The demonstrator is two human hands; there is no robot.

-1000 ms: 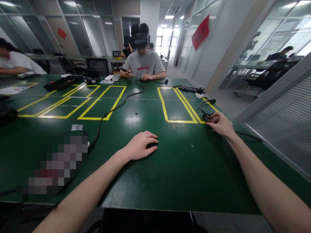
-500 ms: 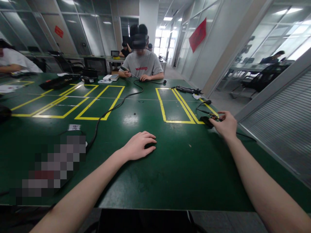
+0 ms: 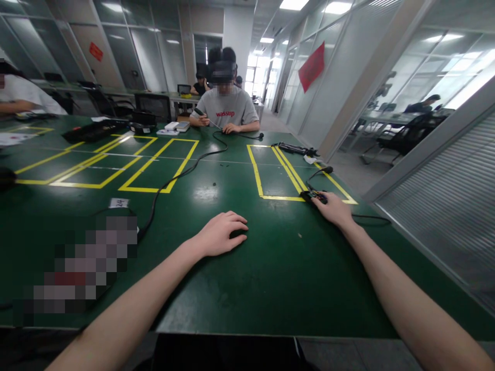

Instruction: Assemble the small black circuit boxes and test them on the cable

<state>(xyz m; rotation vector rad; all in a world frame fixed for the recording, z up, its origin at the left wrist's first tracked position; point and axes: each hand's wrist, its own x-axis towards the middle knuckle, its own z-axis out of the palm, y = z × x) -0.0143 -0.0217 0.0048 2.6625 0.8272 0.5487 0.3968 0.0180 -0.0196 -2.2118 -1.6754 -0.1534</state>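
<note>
From where I was operating, the device sat at about one o'clock from the bench's near edge, by the lower right corner of a yellow tape frame. As far as I could see, its long axis ran slantwise, ten o'clock to four, with the bare end pointing towards ten; the other end was lost under the right grip, so I could not make out its full length. It looked black, low and dark-edged, with small coloured bits, orange among them, showing on top. Whether it lay flat or slightly lifted, I could not tell.

My right grip was grasping the device, thumb on the near side and fingers bent over its four o'clock end. The left grip was released, back upwards and fingers loosely spread, over the bench just short of twelve o'clock and well apart from the device.

A thin lead curved up from beside the device to a black plug towards one o'clock, and a dark cable ran out past the right grip towards three. Further off, at twelve, a person in a grey T-shirt held a thin-shafted tool.
</note>
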